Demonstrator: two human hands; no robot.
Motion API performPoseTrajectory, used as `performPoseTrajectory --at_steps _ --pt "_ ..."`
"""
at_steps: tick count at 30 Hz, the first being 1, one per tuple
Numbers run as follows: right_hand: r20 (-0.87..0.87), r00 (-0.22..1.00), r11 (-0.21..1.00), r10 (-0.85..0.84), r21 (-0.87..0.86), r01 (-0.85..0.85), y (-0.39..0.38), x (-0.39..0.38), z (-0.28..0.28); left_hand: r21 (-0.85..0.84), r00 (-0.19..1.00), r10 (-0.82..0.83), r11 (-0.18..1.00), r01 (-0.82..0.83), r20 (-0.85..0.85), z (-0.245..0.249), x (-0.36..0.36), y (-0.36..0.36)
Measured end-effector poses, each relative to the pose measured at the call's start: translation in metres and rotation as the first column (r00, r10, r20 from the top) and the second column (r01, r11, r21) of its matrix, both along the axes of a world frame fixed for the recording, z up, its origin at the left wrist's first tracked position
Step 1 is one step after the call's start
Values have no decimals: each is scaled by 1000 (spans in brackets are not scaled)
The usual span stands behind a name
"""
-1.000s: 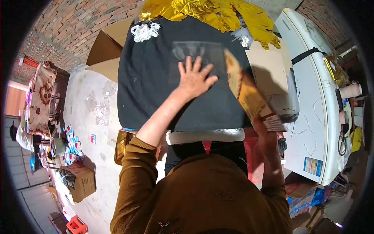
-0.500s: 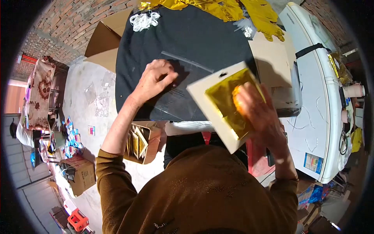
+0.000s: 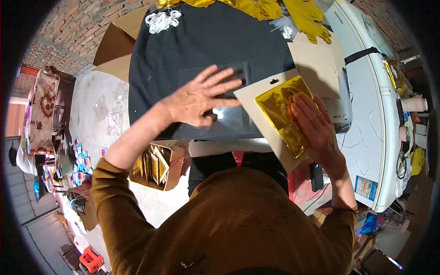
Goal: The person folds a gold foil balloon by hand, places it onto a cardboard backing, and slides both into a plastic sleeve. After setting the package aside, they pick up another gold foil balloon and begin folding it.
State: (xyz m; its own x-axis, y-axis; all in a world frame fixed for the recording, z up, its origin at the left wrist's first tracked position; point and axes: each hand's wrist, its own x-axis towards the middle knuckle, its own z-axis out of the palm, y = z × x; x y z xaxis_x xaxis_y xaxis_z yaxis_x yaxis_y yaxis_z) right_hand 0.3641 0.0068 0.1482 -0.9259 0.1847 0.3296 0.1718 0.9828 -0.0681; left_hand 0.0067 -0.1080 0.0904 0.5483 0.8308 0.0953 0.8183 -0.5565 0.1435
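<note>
My left hand (image 3: 197, 100) is spread wide, palm down, over a clear plastic bag (image 3: 238, 124) on the black cloth (image 3: 206, 41). Nothing is in its fingers. To the right, my right hand (image 3: 316, 130) grips a pale backing card (image 3: 250, 95) by its right side, fingers laid flat across the folded gold foil (image 3: 277, 107) on it; the thumb is hidden behind. The card is tilted, has a small hanging slot near its top edge, and its lower corner reaches past the table's front edge.
White loops of string (image 3: 162, 20) and gold foil sheets (image 3: 256, 10) lie at the back. Pale cards (image 3: 318, 59) sit at the right, beside a white freezer-like cabinet (image 3: 366, 119). Below the table's left front stands a box (image 3: 172, 172) of gold packets. A cardboard box (image 3: 117, 46) is far left.
My left hand has gone from curled fingers to spread ones and moved right over the plastic bag. The right hand and its card have shifted slightly right, with the fingers flatter on the foil.
</note>
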Motion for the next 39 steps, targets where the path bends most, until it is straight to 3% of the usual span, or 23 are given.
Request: performPoseTrajectory --at_steps 3,5,10,13,14,18,24,25,30,39 --pt "3 1000 999 12 -34 -12 -2 4 -9 7 993 49 999 -49 -103 32 -16 -6" --pt "21 998 997 52 -56 -51 -4 3 -12 65 990 131 990 -127 -53 30 -14 -15" --pt "93 989 991 114 -80 -106 -7 -10 -7 -41 942 291 957 -288 170 -28 12 -44" --pt "158 962 975 222 -37 -219 -2 -19 -7 -157 925 223 971 -182 308 -27 3 -38" --pt "147 952 963 269 -37 -267 0 -21 -10 -103 902 206 978 -180 379 -27 -1 -34" --pt "126 896 904 426 -17 -427 3 -32 -21 -145 838 279 960 -239 468 -19 -27 -16" --pt "187 862 880 471 -40 -473 3 -43 -27 -101 855 374 926 -363 359 -17 -6 -10" --pt "189 860 878 475 -37 -477 6 -45 -31 46 888 327 932 -360 322 -31 -4 -12" --pt "214 845 870 490 -56 -490 15 -58 -31 201 860 440 846 -493 257 -40 24 -14" --pt "185 832 850 523 -43 -524 30 -58 -28 161 831 434 845 -510 349 -46 27 -14"
